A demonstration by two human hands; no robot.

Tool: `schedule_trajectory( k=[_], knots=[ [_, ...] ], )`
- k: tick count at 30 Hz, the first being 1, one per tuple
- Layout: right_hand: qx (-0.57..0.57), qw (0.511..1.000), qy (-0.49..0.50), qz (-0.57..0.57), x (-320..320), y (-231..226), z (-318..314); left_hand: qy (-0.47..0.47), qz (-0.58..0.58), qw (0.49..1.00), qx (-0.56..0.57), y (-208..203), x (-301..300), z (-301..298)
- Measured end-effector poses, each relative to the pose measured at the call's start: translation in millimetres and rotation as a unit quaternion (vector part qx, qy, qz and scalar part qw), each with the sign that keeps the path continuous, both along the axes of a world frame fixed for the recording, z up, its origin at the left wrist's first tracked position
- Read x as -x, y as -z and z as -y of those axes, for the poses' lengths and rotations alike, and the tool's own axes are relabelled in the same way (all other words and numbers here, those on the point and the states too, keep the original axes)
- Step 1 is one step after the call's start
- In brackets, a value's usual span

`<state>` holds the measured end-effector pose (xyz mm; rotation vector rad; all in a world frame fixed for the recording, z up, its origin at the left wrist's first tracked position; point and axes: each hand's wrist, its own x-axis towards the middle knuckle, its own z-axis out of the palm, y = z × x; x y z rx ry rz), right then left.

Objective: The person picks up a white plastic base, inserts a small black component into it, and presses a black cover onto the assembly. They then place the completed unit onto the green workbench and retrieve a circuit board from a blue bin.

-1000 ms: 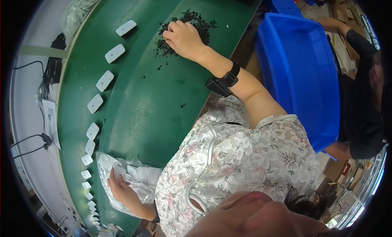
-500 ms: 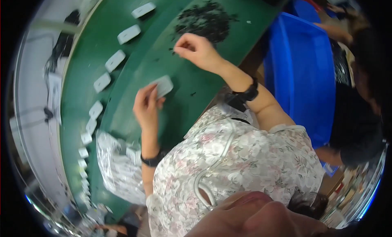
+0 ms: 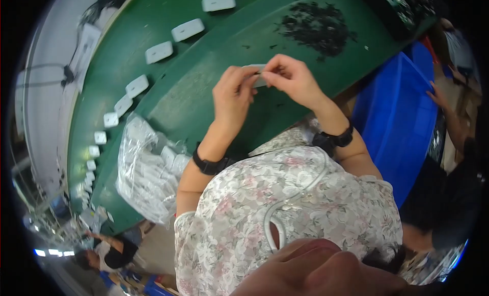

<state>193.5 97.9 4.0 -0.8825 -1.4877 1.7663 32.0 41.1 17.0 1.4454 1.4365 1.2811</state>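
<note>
My left hand (image 3: 232,96) holds a white plastic casing (image 3: 261,82) above the green table, its fingers closed on the near left side. My right hand (image 3: 294,83) meets it there, thumb and forefinger pinched together at the casing's face. Whatever sits in that pinch is too small and too hidden to make out. Beyond my right hand lies a loose pile of small black pieces (image 3: 318,30) on the green table (image 3: 204,92). A few single black bits are scattered nearer to my hands.
Along the left runs a curved row of white casings, one (image 3: 187,30) near the far end. A clear plastic bag (image 3: 145,168) with more white casings lies left of my left forearm. To the right stands a blue bin (image 3: 392,128), with a co-worker's hand (image 3: 437,96) at its rim.
My right hand has come from beside the black pile to the casing in my left hand. The two hands were apart and now meet. The whole view has shifted.
</note>
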Motion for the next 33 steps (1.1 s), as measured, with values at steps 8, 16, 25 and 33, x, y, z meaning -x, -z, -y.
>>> schedule_trajectory(
  k=[8, 16, 25, 33],
  knots=[
    [-0.173, 0.98, 0.075, 0.071, 6.3, 6.1, 9.1, -0.007, 0.095, 0.991, 0.089, 8.0, 3.3, 4.5],
    [-0.244, 0.961, 0.082, 0.102, -3.4, 6.7, 11.8, 0.011, 0.071, 0.992, 0.1, 12.6, -2.4, 5.5],
    [-0.077, 0.994, 0.042, 0.059, -8.5, 12.7, 8.7, 0.028, 0.034, 0.996, 0.077, 19.4, -9.1, 5.0],
    [-0.118, 0.982, 0.08, 0.125, -10.2, 26.8, 14.1, 0.063, 0.104, 0.986, 0.113, 48.4, -4.0, 4.3]
  ],
)
